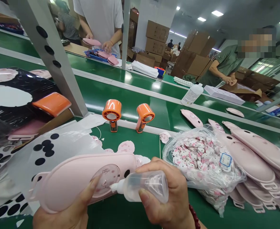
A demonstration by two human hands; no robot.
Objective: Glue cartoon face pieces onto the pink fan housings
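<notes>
My left hand (69, 206) grips a long pink padded shell (68, 178) from below, its thumb lying on the front. The shell carries a round printed disc (106, 179) and a small black dot (127, 173). Wrapped round a translucent squeeze bottle (147, 187), my right hand (168, 190) holds it on its side. The bottle's white nozzle (115, 187) points left, at the right part of the round disc; whether it touches the surface I cannot tell. Behind the shell, round pink printed stickers (126, 147) lie on the green table.
Two orange handheld fans (111, 114) stand behind the shell. To the right are a clear bag (197, 159) of small rabbit-like pieces and stacked pink shells (249, 156). A sheet with black dots (42, 152) lies left, near a metal post (56, 60). Co-workers stand across the conveyor (135, 92).
</notes>
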